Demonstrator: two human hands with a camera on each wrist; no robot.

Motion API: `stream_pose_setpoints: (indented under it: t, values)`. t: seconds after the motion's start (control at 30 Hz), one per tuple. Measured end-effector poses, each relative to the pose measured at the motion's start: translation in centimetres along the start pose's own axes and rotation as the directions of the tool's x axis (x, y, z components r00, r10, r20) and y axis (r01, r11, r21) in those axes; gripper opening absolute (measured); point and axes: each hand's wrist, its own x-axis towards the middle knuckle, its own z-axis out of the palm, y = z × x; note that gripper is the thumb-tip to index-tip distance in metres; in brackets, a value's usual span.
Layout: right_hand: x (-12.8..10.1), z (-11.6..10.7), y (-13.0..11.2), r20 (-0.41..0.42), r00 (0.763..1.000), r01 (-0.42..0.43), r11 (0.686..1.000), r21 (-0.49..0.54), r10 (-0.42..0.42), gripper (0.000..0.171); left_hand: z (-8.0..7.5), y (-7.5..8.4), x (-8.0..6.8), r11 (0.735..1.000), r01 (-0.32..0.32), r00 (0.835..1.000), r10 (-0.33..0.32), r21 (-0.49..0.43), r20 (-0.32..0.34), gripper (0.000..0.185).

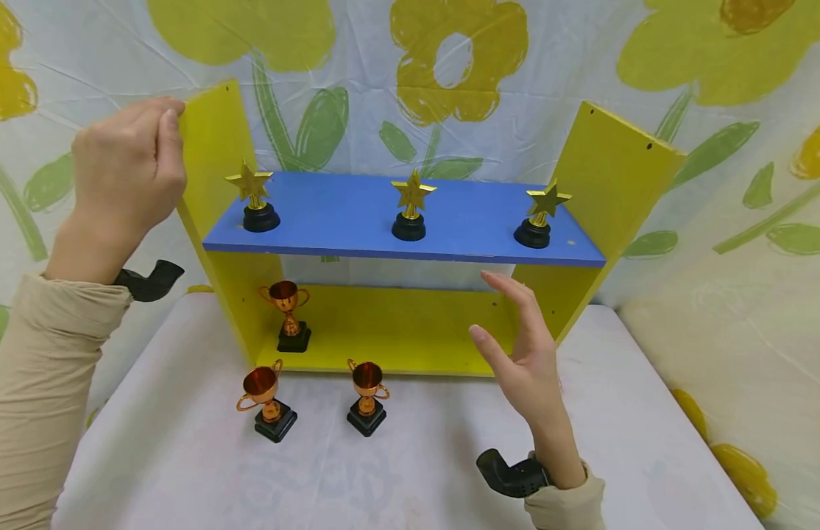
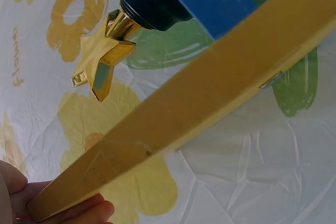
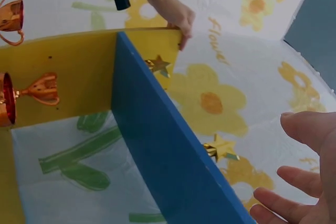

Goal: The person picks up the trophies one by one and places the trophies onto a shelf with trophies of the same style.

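My left hand (image 1: 132, 162) grips the top of the yellow left side panel (image 1: 218, 140) of a small shelf; the left wrist view shows fingers (image 2: 94, 212) around the panel's end. In front of the shelf's right part, my right hand (image 1: 529, 361) is held with fingers spread and nothing between them. Three gold star trophies, left (image 1: 256, 199), middle (image 1: 411, 206) and right (image 1: 541, 215), stand on the blue shelf board (image 1: 337, 199). A copper cup trophy (image 1: 291, 320) stands at the left on the yellow bottom board (image 1: 397, 324).
Two more copper cup trophies, one at the left (image 1: 267, 401) and one nearer the middle (image 1: 366, 397), stand on the white table (image 1: 410, 478) before the shelf. A flower-printed cloth (image 1: 357, 73) hangs behind. The yellow right side panel (image 1: 615, 177) rises above the blue board.
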Motion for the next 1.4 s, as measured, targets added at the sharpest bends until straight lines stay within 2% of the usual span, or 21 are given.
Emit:
stream_pose_setpoints:
  t: [0.17,0.57,1.03,1.27,1.4]
  values:
    - [-0.1,1.0,0.3,0.044,0.998,-0.036,0.999,-0.014,0.037,0.063,0.0,0.0,0.1,1.0,0.004,1.0,-0.004,0.002,-0.018,0.04]
    - [-0.9,3.2,0.9,0.141,0.98,-0.127,0.988,-0.081,0.138,0.064,0.0,0.0,0.1,1.0,0.008,1.0,-0.008,0.005,-0.01,0.041]
    - [-1.6,5.1,1.6,0.191,0.966,-0.147,0.979,-0.144,0.174,0.061,-0.1,-0.1,0.0,1.0,0.005,1.0,-0.005,0.012,0.008,0.042]
    - [-1.9,6.0,2.2,0.225,0.963,-0.121,0.983,-0.134,0.15,0.061,0.0,-0.2,0.0,1.0,0.003,1.0,-0.003,0.018,0.008,0.042]
    - [-2.2,6.4,2.6,0.241,0.956,-0.137,0.981,-0.14,0.168,0.061,0.1,-0.1,0.0,1.0,0.007,1.0,-0.007,0.014,0.003,0.042]
